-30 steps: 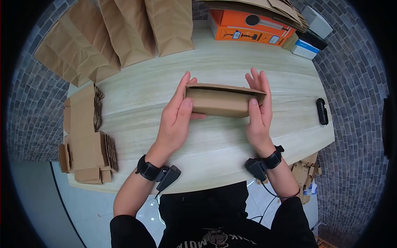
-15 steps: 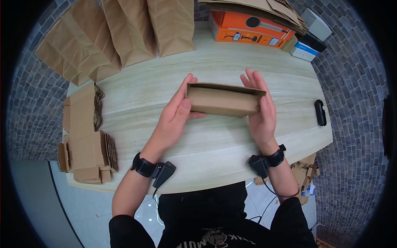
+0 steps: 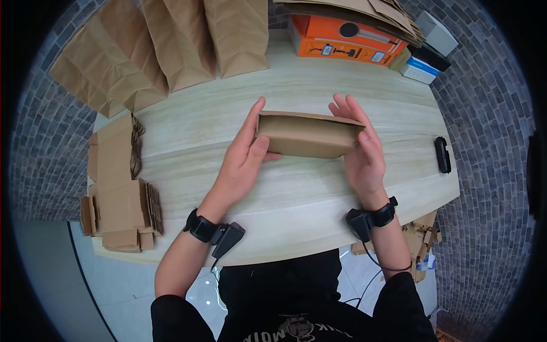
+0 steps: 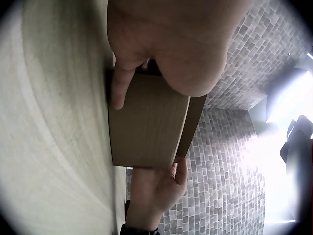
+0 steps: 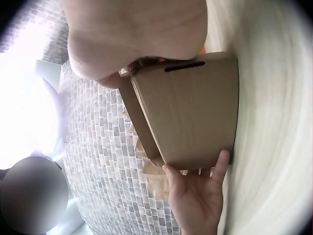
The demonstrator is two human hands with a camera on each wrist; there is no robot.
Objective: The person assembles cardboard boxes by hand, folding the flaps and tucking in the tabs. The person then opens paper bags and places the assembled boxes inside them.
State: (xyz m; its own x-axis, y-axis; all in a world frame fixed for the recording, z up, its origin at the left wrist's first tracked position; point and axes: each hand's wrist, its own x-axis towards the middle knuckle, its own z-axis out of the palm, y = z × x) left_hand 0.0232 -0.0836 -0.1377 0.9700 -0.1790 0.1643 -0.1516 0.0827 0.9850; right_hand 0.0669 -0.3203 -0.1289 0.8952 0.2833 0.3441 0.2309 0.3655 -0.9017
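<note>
A small brown cardboard box lies lengthwise between my two hands over the table, its open side facing up toward me. My left hand grips its left end, thumb at the near corner, one finger low along the front wall in the left wrist view. At the right end, my right hand holds the box with the thumb by the corner and the fingers reaching behind the back wall. A narrow slot shows in the front wall near the right end, in the right wrist view. Part of the fingers is hidden behind the box.
Flattened cardboard boxes are stacked at the table's left. Brown paper bags stand at the back left. An orange box under cardboard sheets sits at the back right, beside smaller boxes. A black object lies near the right edge.
My right thumb has moved from the near wall to the right end of the box. The box has tilted slightly, showing more of its front wall. My left hand keeps its hold.
</note>
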